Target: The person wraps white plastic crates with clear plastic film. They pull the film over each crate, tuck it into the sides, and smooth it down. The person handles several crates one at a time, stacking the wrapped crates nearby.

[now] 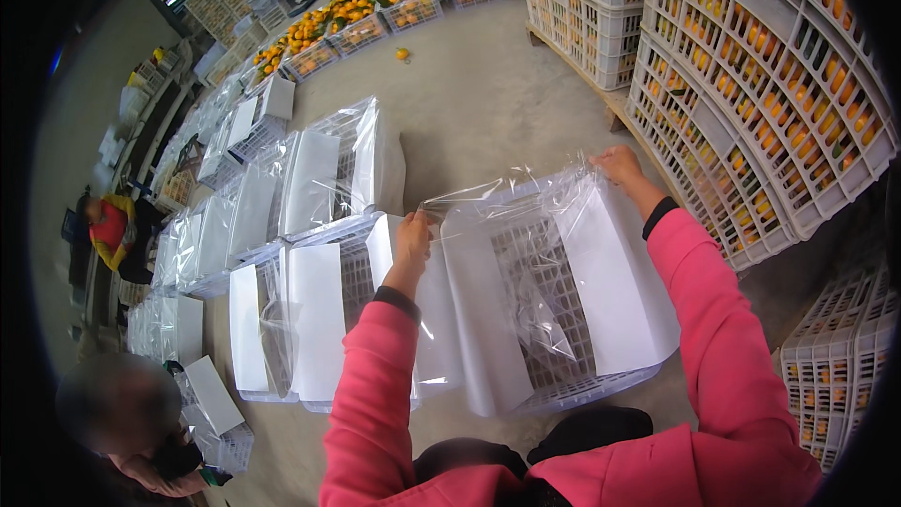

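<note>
A white plastic crate [550,314] stands in front of me with its latticed bottom showing. White paper sheets [615,291] line its left and right sides and rise above the rim. Clear plastic film [526,195] lies inside and is stretched along the far edge. My left hand [410,242] pinches the film near the crate's far left corner. At the far right corner, my right hand [619,167] is closed on the same film, arm stretched out.
Paper-and-film-lined crates [314,319] run leftward in rows. Tall stacks of crates full of oranges [760,84] rise close on the right, with another stack [840,357] nearer. Filled orange crates [413,9] line the back. A single orange [403,54] lies on the floor. Two people [117,235] are at the left.
</note>
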